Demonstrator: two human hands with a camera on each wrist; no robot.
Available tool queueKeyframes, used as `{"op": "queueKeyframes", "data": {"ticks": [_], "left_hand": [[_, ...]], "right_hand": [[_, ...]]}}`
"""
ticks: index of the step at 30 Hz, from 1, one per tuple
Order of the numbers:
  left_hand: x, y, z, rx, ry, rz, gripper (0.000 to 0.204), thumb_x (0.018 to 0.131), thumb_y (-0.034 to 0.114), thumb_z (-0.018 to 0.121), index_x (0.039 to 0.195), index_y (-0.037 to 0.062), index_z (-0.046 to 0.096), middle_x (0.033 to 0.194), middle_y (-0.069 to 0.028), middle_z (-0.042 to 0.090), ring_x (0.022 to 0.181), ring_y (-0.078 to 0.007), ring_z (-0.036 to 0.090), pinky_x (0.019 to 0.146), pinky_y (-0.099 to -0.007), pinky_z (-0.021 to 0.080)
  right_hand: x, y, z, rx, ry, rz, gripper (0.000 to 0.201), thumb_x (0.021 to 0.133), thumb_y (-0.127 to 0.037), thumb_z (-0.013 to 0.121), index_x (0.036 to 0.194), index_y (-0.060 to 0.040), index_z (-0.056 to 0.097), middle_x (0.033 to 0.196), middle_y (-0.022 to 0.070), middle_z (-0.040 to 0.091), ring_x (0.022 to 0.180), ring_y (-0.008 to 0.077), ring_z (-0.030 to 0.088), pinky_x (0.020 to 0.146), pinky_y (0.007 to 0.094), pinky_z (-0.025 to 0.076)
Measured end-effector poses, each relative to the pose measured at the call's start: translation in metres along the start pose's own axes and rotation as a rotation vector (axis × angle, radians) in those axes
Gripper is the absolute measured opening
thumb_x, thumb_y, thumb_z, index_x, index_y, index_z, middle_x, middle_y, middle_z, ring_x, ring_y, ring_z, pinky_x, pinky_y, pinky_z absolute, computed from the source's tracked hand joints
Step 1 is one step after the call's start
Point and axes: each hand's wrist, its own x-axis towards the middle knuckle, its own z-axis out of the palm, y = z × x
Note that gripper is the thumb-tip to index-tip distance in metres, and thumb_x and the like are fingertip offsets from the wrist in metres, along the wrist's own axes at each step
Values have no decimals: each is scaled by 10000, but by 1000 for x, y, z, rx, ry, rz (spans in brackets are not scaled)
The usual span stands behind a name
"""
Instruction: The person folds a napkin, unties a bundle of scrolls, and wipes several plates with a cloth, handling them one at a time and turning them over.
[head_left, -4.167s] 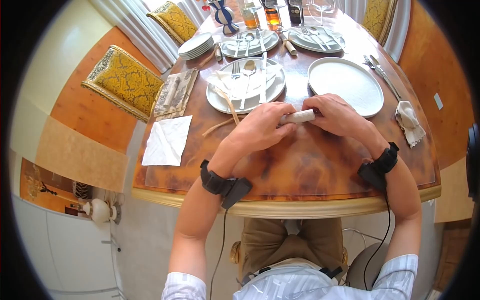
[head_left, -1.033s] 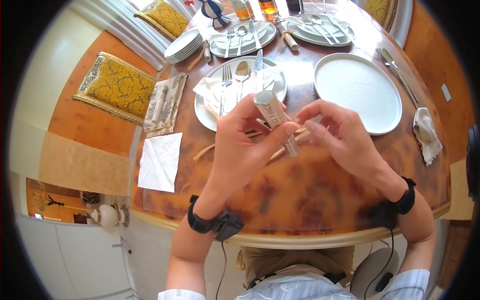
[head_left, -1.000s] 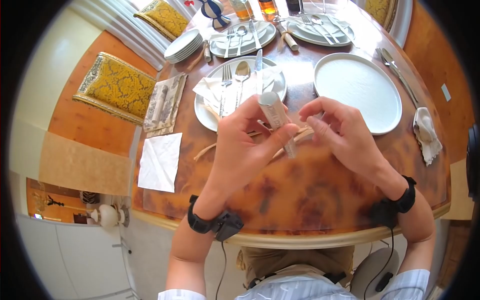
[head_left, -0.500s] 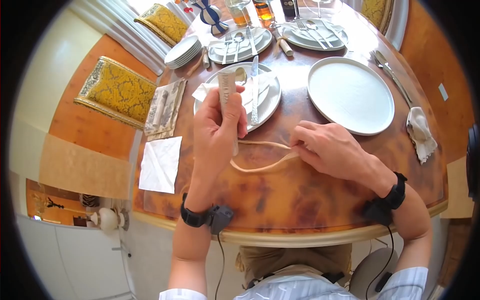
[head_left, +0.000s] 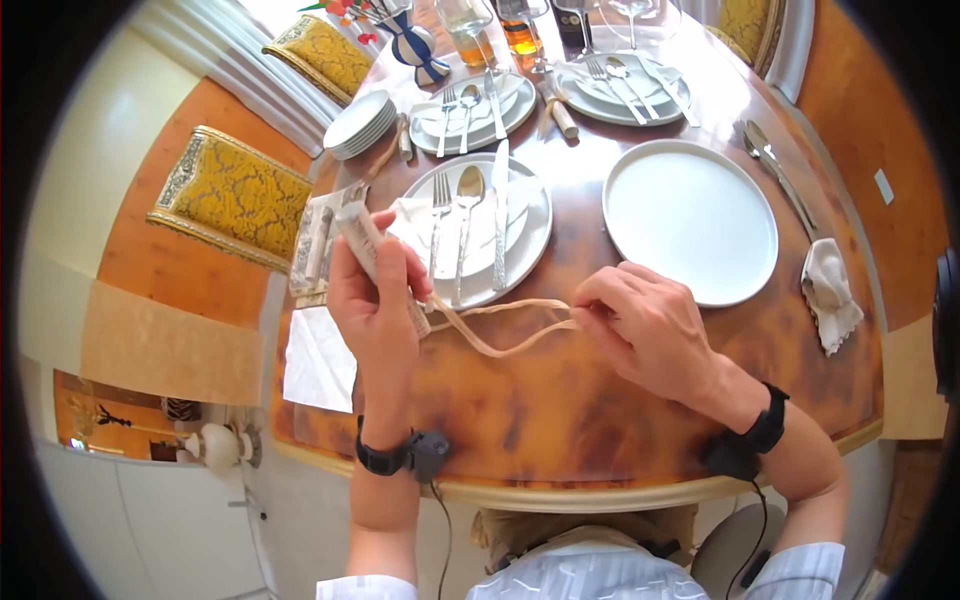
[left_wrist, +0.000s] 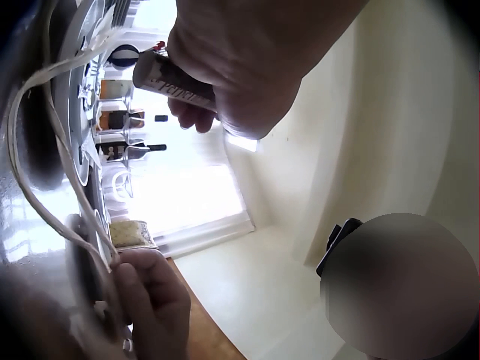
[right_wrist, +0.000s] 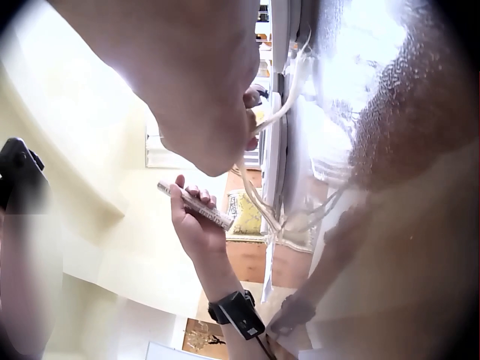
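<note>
A rolled paper tube with printed lettering is gripped in the left hand, tilted above the table's left part; the left wrist view shows the same tube. The right hand pinches the end of a tan raffia strand, which stretches as a loop over to the tube. In the right wrist view the left hand holds the tube, with its fingers curled round it. Behind the strand lies a plate bearing a napkin, a fork, a spoon and a knife.
A bare round plate stands at the right, with cutlery and a bundled cloth beyond it. On the left are a white napkin, printed napkins and stacked plates. Glasses, bottles and a striped vase stand farther back.
The left hand has moved left with the tube, which now tilts. The right hand, earlier near the tube, has drawn away and now pinches the raffia strand, stretched between the hands.
</note>
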Motion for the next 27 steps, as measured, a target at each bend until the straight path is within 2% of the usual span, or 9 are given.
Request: {"op": "queueKeyframes", "data": {"ticks": [6, 8, 11, 14, 17, 19, 22, 24, 27], "left_hand": [[-10, 4, 12, 2, -80, -199, 240, 1059, 153, 626, 1238, -6, 607, 804, 11, 619, 675, -30, 534, 603, -201, 440], [-13, 9, 9, 114, -415, -336, 227, 1030, 116, 661, 1229, 7, 643, 893, 10, 658, 746, -28, 568, 659, -201, 464], [-25, 12, 28, -95, -658, -426, 226, 1004, 82, 683, 1225, 38, 675, 971, 5, 682, 821, -40, 601, 719, -211, 483], [-17, 16, 13, 15, -696, -326, 255, 989, 70, 699, 1240, 35, 674, 1008, -9, 699, 885, -64, 631, 772, -223, 496], [-7, 13, -16, -301, -204, -502, 200, 980, 62, 695, 1160, 29, 614, 785, 28, 573, 607, -54, 494, 539, -224, 412], [13, 5, -35, -456, 6, -372, 105, 1013, 57, 645, 1116, 46, 626, 724, 20, 499, 542, -54, 426, 449, -243, 321], [30, -3, -60, -436, 193, -305, 88, 1032, 74, 622, 1116, 48, 613, 709, 10, 477, 527, -72, 418, 450, -245, 341], [31, -3, -62, -461, 170, -354, 106, 1035, 88, 624, 1127, 44, 597, 704, 3, 476, 517, -84, 418, 445, -247, 352], [23, 3, -51, -577, 19, -405, 139, 1025, 99, 644, 1138, 40, 588, 708, -4, 501, 523, -88, 449, 448, -247, 367]], "right_hand": [[3, 4, -11, 185, 112, 87, 71, 933, -71, 710, 984, -55, 663, 854, 113, 703, 730, 311, 684, 634, 394, 539], [5, 0, -13, 238, 42, 92, 70, 941, -71, 703, 999, -51, 669, 865, 123, 709, 725, 321, 693, 628, 396, 543], [4, -3, -12, 249, -87, 65, 67, 967, -95, 679, 1020, -55, 675, 870, 131, 717, 750, 333, 711, 640, 407, 550], [6, -3, -15, 348, -268, 146, 76, 977, -120, 673, 1029, -65, 670, 882, 130, 722, 768, 349, 714, 659, 409, 556], [11, 6, -26, 483, -496, 265, 148, 1009, -159, 653, 1077, -43, 713, 902, 133, 744, 759, 282, 716, 691, 374, 548], [10, 13, -30, 580, -549, 298, 182, 1022, -177, 645, 1096, -32, 726, 899, 127, 750, 741, 235, 703, 695, 354, 539], [13, 19, -31, 629, -537, 374, 210, 1034, -196, 641, 1112, -25, 733, 890, 115, 754, 730, 180, 676, 702, 327, 530], [21, 13, -40, 560, -554, 478, 212, 1035, -201, 643, 1111, -24, 730, 889, 112, 753, 734, 166, 663, 709, 315, 529], [14, 14, -27, 405, -445, 349, 182, 1011, -174, 660, 1102, -27, 717, 918, 119, 744, 793, 237, 701, 738, 349, 553]]}}
